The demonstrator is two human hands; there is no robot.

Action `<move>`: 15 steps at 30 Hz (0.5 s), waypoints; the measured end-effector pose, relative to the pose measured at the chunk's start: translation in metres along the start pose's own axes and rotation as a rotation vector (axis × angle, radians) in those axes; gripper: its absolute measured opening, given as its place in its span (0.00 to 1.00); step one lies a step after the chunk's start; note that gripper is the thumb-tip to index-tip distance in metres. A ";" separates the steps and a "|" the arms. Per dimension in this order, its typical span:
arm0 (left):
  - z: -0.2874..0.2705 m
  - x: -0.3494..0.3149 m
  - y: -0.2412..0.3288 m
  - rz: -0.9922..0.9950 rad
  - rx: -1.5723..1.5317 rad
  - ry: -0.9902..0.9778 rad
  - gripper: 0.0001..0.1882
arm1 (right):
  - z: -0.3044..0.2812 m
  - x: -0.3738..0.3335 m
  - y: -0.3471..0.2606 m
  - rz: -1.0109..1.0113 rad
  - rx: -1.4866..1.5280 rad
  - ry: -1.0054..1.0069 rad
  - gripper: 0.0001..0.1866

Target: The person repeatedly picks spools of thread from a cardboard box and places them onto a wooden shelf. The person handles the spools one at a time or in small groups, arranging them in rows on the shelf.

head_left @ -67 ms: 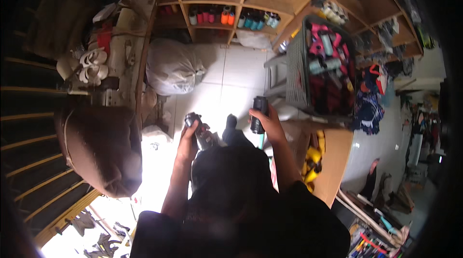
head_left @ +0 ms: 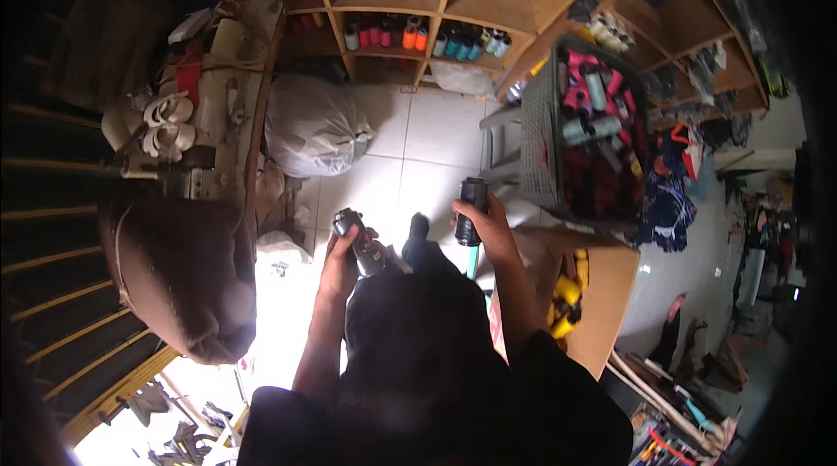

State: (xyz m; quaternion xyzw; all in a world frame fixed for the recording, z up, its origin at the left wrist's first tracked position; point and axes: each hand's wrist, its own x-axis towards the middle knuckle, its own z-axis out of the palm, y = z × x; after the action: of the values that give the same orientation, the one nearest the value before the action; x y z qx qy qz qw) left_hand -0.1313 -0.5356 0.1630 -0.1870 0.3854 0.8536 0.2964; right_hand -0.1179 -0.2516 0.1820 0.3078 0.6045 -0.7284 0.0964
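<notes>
My left hand (head_left: 336, 267) is closed around a dark thread spool (head_left: 345, 221), tilted with its end up. A second dark spool (head_left: 370, 258) lies against the first, just right of my fingers; whether my hand grips it too is hard to tell. To the right, my right hand (head_left: 493, 227) wraps a black thread spool (head_left: 472, 204), held nearly upright. A teal strip (head_left: 472, 264) shows right below that spool, and I cannot tell whether they are joined. The two hands are apart, above the floor in front of my body.
Ahead stands a wooden shelf (head_left: 384, 19) with coloured thread spools. A grey basket (head_left: 539, 148) of mixed spools is at right, a cardboard box (head_left: 609, 300) with yellow spools nearer. At left are a white sack (head_left: 309, 130), a worktable (head_left: 253, 74) and a brown cloth-covered shape (head_left: 187, 270).
The whole view has shifted slightly, so the shelf and basket sit a little lower. Both hands keep hold of their spools, with hardly any movement.
</notes>
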 end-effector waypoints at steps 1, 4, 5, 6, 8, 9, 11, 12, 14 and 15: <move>0.005 0.010 0.001 0.039 -0.005 0.026 0.25 | -0.001 0.016 -0.006 -0.007 0.029 0.027 0.17; -0.008 0.063 -0.006 0.099 -0.050 0.061 0.25 | -0.008 0.089 -0.004 0.005 -0.018 0.027 0.18; -0.003 0.085 -0.003 0.109 -0.068 0.069 0.25 | -0.007 0.111 -0.007 0.003 -0.012 0.033 0.18; 0.002 0.100 0.005 0.096 -0.046 0.017 0.26 | -0.004 0.130 -0.009 0.003 -0.005 0.041 0.18; 0.013 0.139 0.007 0.149 0.098 0.134 0.26 | 0.004 0.167 -0.011 -0.053 0.017 0.070 0.19; 0.014 0.157 0.010 0.169 0.169 0.198 0.26 | 0.008 0.186 -0.013 -0.049 0.008 0.085 0.18; 0.014 0.199 0.025 0.197 0.299 0.173 0.27 | 0.013 0.228 -0.007 -0.059 0.022 0.103 0.19; 0.017 0.222 0.034 0.263 0.360 0.153 0.28 | 0.017 0.250 -0.006 -0.062 0.033 0.112 0.19; 0.016 0.267 0.059 0.378 0.524 0.142 0.30 | 0.030 0.288 -0.015 -0.089 0.071 0.126 0.20; 0.019 0.293 0.075 0.489 0.513 0.039 0.31 | 0.036 0.303 -0.020 -0.096 0.086 0.138 0.20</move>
State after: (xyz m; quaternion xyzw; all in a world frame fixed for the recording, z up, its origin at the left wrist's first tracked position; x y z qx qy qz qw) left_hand -0.4030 -0.4542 0.0555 -0.0250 0.6262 0.7710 0.1131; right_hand -0.3799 -0.2099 0.0305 0.3320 0.5920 -0.7343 0.0062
